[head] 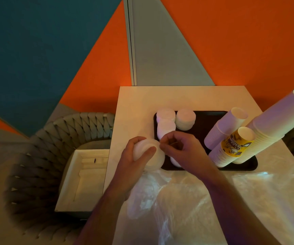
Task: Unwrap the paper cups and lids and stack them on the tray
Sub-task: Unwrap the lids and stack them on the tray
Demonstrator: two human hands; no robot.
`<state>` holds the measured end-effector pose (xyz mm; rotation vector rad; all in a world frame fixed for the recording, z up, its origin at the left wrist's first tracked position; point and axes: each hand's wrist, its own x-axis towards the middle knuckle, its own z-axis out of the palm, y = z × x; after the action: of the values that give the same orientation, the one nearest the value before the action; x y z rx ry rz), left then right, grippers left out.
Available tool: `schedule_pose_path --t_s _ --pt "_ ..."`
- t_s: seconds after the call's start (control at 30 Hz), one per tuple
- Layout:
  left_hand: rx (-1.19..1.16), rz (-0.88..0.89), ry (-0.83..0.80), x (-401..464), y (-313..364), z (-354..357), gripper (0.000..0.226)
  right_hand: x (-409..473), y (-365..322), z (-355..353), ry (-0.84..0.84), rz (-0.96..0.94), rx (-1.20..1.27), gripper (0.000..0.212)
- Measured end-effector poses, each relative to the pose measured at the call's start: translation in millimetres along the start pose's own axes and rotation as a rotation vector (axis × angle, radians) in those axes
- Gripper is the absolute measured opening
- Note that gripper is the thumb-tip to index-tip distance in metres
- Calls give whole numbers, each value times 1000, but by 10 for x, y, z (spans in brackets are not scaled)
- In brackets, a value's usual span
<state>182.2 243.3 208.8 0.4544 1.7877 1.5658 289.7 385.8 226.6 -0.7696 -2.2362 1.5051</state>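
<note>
At the far left, a wall (28, 50) painted in teal and orange wedges is seen, with a grey panel (160, 50) rising behind the table. Below it, a grey woven chair (42, 156) is placed beside the table, and an open white box (86, 175) is set on its seat. The pale table (139, 99) is pushed against the wall.

At the table's near left edge, a stack of white lids (149, 156) is gripped by the left hand (135, 156), the fingers curled round it and the thumb laid across its top. Just beside it, something thin at the stack's edge is pinched by the right hand (181, 149), fingers drawn narrow; what is pinched cannot be told. Crumpled clear plastic wrap (186, 200) is spread over the near part of the table, under both forearms.

Behind the hands, a dark tray (204, 124) is laid on the table. Three lid stacks (185, 119) are stood at its left end, and tall leaning cup stacks (266, 124) at its right, one printed yellow cup (238, 144) among them.
</note>
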Motion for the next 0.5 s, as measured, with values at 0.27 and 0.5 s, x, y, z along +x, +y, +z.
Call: schedule_pose_path --t_s 0.27,0.5 --pt "-23 8 -3 -26 48 -6 54 -45 -52 19 35 -20 -65 10" --pt "-16 15 -10 -36 68 -35 58 -100 5 9 -116 85 254 27"
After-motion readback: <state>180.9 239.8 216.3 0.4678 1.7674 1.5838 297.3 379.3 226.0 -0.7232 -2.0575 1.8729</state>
